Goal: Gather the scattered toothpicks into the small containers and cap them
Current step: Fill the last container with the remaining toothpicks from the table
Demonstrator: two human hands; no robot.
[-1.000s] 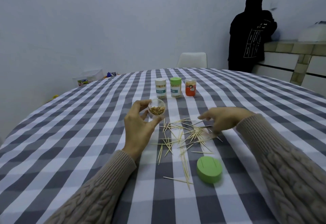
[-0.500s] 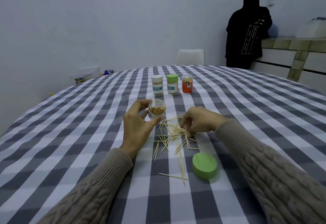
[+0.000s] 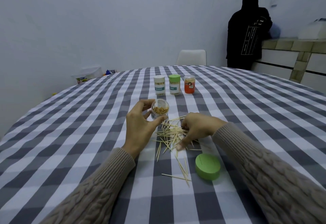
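Observation:
My left hand [image 3: 140,128] grips a clear open container [image 3: 159,111] partly filled with toothpicks, tilted toward me just above the table. To its right my right hand [image 3: 197,128] lies over a loose pile of toothpicks [image 3: 172,133], fingers curled down into the sticks and thumb stretched toward me; whether it pinches any is hidden. More toothpicks [image 3: 182,168] trail toward me. A green cap [image 3: 207,166] lies on the cloth near my right wrist.
Three capped containers stand in a row farther back: white-lidded [image 3: 159,87], green-lidded [image 3: 174,87], and an orange one [image 3: 189,86]. The checked tablecloth [image 3: 70,135] covers a round table. A white chair [image 3: 192,57] and a person in black [image 3: 247,30] are beyond it.
My right hand has swept from the right side of the pile leftward onto its middle, pulling sticks closer together. The left hand keeps holding the container in about the same place.

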